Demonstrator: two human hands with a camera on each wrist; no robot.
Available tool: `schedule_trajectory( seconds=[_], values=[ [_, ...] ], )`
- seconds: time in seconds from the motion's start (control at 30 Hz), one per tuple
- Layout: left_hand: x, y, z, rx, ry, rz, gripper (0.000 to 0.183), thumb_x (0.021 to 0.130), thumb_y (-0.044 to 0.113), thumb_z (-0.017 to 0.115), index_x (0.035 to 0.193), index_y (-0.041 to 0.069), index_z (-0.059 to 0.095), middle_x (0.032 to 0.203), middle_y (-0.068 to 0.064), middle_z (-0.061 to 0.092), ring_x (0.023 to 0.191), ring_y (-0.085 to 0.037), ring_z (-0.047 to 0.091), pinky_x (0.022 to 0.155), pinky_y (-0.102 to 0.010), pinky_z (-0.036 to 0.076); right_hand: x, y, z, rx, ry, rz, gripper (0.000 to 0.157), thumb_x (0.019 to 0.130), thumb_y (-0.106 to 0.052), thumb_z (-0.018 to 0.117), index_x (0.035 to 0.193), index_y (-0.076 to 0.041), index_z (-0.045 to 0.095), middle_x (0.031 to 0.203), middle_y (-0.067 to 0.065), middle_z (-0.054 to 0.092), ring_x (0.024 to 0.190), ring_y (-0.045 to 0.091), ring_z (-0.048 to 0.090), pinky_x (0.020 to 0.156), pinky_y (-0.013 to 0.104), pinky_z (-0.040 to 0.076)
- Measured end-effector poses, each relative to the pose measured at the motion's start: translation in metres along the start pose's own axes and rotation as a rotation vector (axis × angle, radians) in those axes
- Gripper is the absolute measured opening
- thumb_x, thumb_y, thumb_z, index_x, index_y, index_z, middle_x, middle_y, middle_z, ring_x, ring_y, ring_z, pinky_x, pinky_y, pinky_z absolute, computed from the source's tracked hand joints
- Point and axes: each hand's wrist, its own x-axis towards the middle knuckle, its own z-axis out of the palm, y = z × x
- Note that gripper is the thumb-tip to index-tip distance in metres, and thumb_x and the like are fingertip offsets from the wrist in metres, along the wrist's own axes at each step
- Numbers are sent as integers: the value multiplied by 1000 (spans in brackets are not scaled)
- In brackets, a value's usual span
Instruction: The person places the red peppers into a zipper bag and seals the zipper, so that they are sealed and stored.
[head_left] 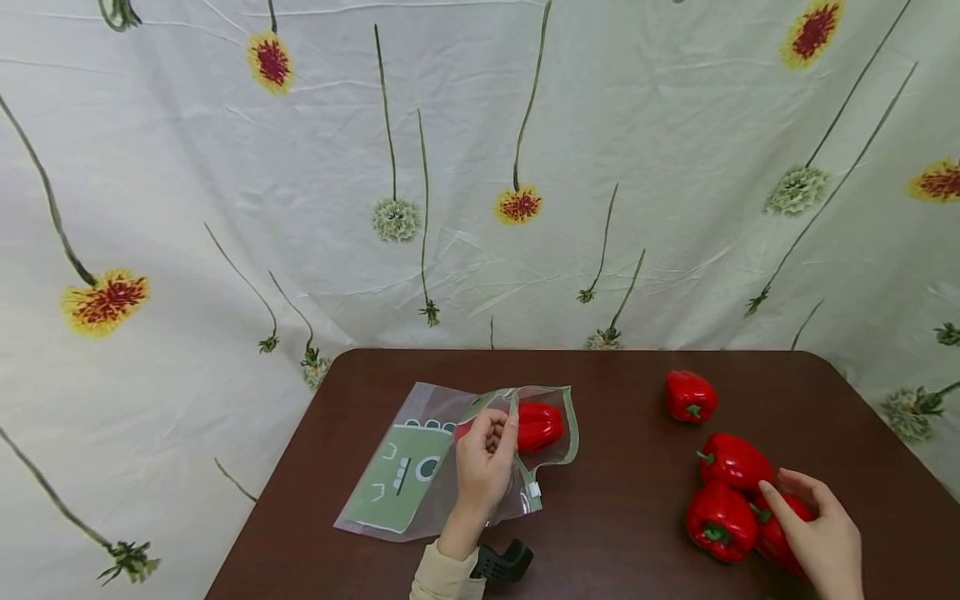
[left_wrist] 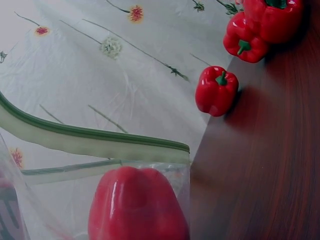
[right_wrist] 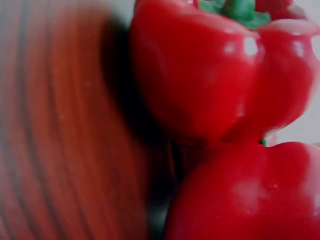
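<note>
Item: clear bag [head_left: 431, 492], green-trimmed, lying on the left part of the dark brown surface [head_left: 622, 517]. A green printed face [head_left: 386, 487] on its left portion; a white slider [head_left: 534, 490] at the near end of the trim.
Contents: red pepper [head_left: 542, 425], inside the bag near its right-hand edge. More red shows to the left of the fingers; whether it is a second pepper cannot be told.
Left hand [head_left: 483, 467]: fingers curled, thumb and forefinger pinching the bag by its trimmed edge. Cream sleeve [head_left: 442, 573] and black band [head_left: 504, 563] at the wrist.
Right hand [head_left: 821, 533]: thumb and fingers bent and parted over the nearest right pepper [head_left: 776, 546]; whether it grips cannot be told.
Loose stock, right part of the surface: three red peppers in a close group, comprising that one, a front left pepper [head_left: 720, 521] with its green stem facing the viewer, and a rear pepper [head_left: 737, 462] with its stem to the left. A fourth, the far pepper [head_left: 690, 396], stands apart behind them.
Backdrop: pale cloth [head_left: 465, 267], printed with long-stemmed flowers.
</note>
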Motion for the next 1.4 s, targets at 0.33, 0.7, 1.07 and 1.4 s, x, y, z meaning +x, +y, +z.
schedule_trajectory(
  seconds=[0.33, 0.7, 1.07, 1.4],
  values=[
    [0, 1, 0, -9, 5, 11, 10, 84, -8, 60, 78, -1, 57, 57, -7, 52, 48, -9, 41, 42, -20, 39, 2, -1, 2, -128, -25, 96, 74, 87, -65, 43, 124, -2, 52, 127, 28, 50, 107, 44, 46, 86, 54, 34],
    [0, 2, -1, 0, 1, -10, 8, 85, -6, 60, 80, -1, 57, 58, -7, 53, 49, -11, 42, 43, -21, 41, 4, -1, 1, -152, -15, 103, 70, 88, -63, 41, 117, -1, 58, 119, 28, 55, 101, 45, 49, 82, 52, 35],
    [-2, -7, 2, -1, -2, -22, 9, 86, -4, 60, 79, 2, 57, 59, -3, 53, 49, -9, 42, 42, -23, 41, 6, -9, -7, -117, 12, 91, 66, 89, -59, 44, 117, -2, 60, 118, 26, 56, 97, 41, 51, 74, 49, 38],
    [-7, -39, 8, -26, 3, 0, 10, 88, 3, 61, 81, 9, 58, 59, 2, 54, 48, -6, 43, 41, -21, 39, 5, -22, -7, -49, 95, 21, 55, 89, -51, 51, 112, -3, 63, 112, 24, 60, 98, 38, 51, 77, 48, 37]
  ],
)
